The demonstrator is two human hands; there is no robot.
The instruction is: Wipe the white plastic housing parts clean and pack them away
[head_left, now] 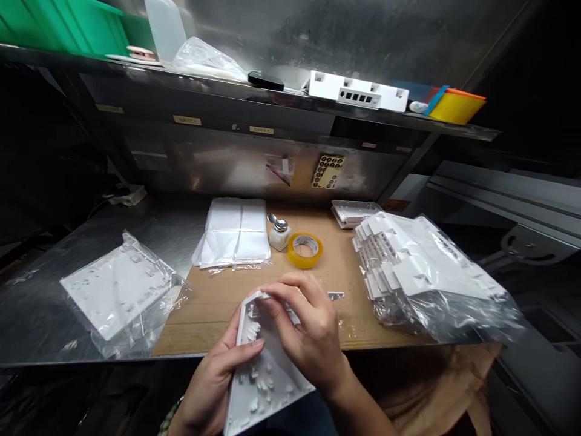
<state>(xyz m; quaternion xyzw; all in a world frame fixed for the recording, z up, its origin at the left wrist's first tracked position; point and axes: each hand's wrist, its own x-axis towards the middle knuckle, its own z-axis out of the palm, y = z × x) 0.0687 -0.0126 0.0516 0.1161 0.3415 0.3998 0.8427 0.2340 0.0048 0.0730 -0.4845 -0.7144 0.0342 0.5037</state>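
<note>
In front of me, a white plastic cover (276, 381) is tilted up, its inner side with small raised posts and clips facing me. My left hand (218, 372) grips its left edge, thumb on the inner face and fingers behind. At the top corner, my right hand (311, 327) is closed, with thumb and index finger pinching the rim; whether anything small is also between them is hidden. A thin pale piece (336, 296) shows just beyond my right hand. Past my hands, a roll of yellow tape (305, 250) lies beside a small dispenser bottle (279, 235) with a metal top.
Bagged white covers (426, 260) are stacked at right; another bagged cover (122, 284) lies at left. Behind are a stack of clear bags (236, 233) and flat parts (356, 212). Cardboard (204, 327) covers the bench middle. A shelf holds a green bin (63, 27) and a white housing (358, 92).
</note>
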